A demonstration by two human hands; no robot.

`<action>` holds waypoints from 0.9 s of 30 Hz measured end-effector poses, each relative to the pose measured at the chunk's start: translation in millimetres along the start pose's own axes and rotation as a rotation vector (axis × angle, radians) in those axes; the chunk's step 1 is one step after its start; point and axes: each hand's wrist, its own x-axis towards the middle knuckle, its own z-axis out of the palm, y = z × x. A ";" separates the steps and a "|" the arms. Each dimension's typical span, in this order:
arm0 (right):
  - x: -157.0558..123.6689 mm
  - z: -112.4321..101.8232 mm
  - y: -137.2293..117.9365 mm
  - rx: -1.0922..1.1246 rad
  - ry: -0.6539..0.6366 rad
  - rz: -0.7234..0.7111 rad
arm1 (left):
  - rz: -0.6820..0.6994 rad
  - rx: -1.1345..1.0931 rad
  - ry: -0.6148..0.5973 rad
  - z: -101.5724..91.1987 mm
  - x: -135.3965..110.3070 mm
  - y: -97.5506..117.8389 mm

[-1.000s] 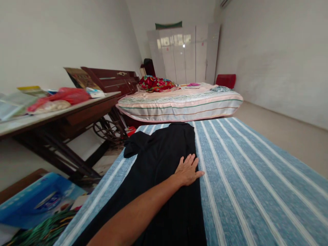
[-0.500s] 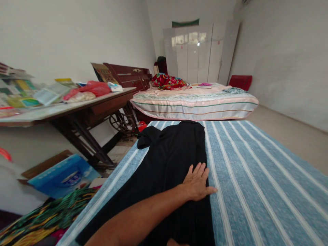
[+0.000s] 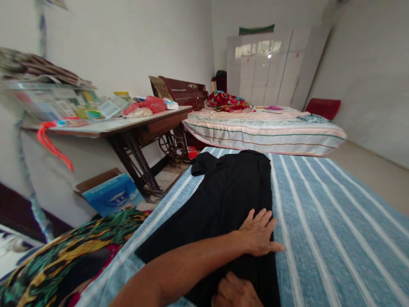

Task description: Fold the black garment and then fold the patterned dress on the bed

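A black short-sleeved garment (image 3: 223,200) lies lengthwise on the blue-and-white striped bed cover (image 3: 313,221), a sleeve sticking out at its far left. Its right edge runs nearly straight and its lower left side flares out. Across the garment reaches my left arm. My left hand (image 3: 258,233) rests flat on the cloth by the right edge, fingers spread, its thumb out over the striped cover. Nearer to me, at the bottom of the view, my right hand (image 3: 236,292) is curled closed on the black cloth; its fingertips are hidden.
On the left stands a sewing machine table (image 3: 140,123) bearing a clear plastic box (image 3: 54,102) and a red bag (image 3: 151,104). Below it is a blue carton (image 3: 113,196). Patterned cloth (image 3: 86,251) is heaped beside the bed. Beyond lies a second bed (image 3: 265,136).
My view has turned left. My right hand has come further into view over the near part of the garment. My left hand stays flat by the right edge, slightly nearer to me.
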 end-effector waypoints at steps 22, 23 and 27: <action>12.2 -41.4 -17.5 -0.121 -0.358 -0.108 | -0.211 -0.030 0.300 -5.4 -133.7 -8.0; 15.2 -46.7 -18.2 -0.108 -0.367 -0.099 | -0.236 -0.020 0.337 -4.1 -145.2 -14.1; 34.4 -70.3 -16.9 -0.014 -0.445 -0.036 | -0.364 0.057 0.561 3.3 -194.5 -54.3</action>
